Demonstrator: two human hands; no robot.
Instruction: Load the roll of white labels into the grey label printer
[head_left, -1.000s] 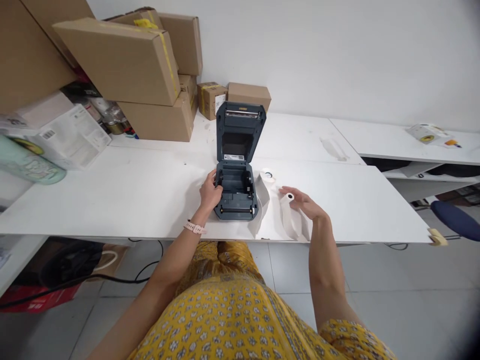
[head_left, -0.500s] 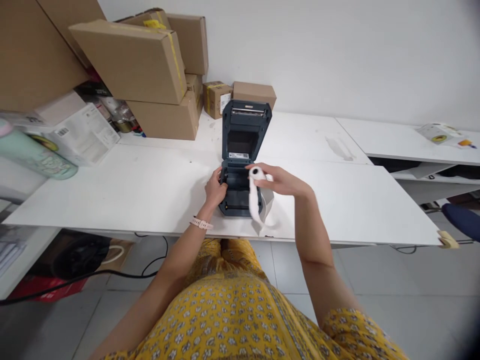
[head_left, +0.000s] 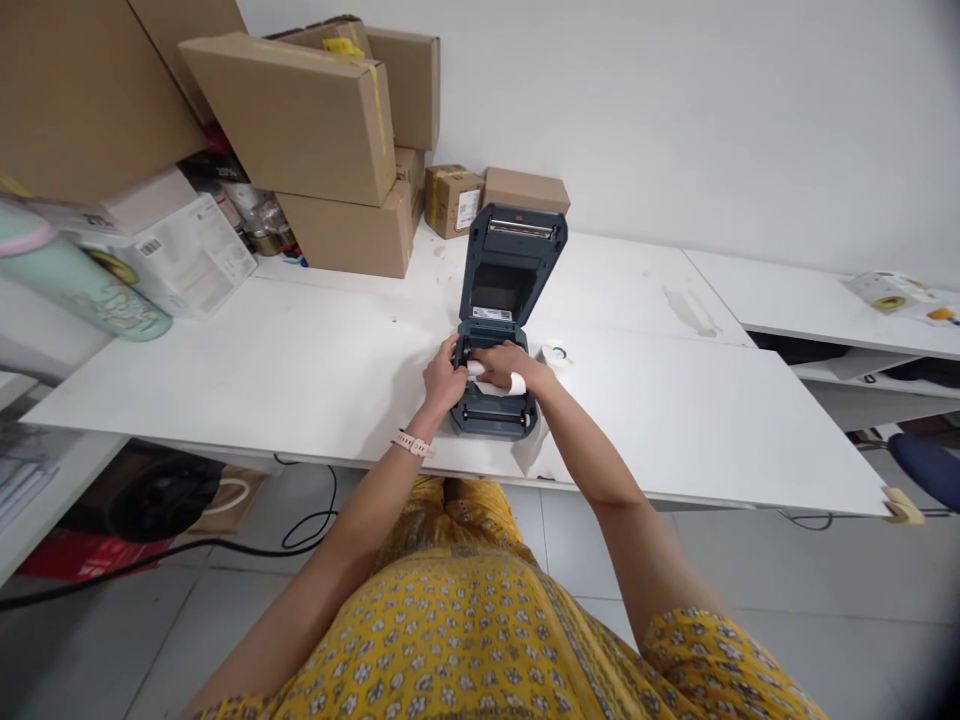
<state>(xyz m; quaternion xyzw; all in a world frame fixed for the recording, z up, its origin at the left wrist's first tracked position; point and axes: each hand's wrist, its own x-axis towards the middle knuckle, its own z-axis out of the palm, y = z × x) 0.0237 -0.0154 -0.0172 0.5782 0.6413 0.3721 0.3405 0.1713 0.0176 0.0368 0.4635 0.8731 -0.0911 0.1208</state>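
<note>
A dark label printer stands on the white table with its lid tipped up and back. My left hand grips the printer's left side, fingers curled over the rim of the open bay. Inside that bay, my right hand is closed around a white label roll, partly hidden by my fingers. A loose strip of white paper curls out beneath the right hand. Just right of the printer, a second white roll rests on the table. Backing paper hangs by the printer's right front corner.
Stacked cardboard boxes fill the back left, and two small boxes sit behind the printer. A mint bottle and a white carton stand at the left. Cables run below the table edge.
My right hand has moved left with the label roll, from beside the printer's right edge down into the bay. The second roll now shows on the table. My left hand keeps its grip.
</note>
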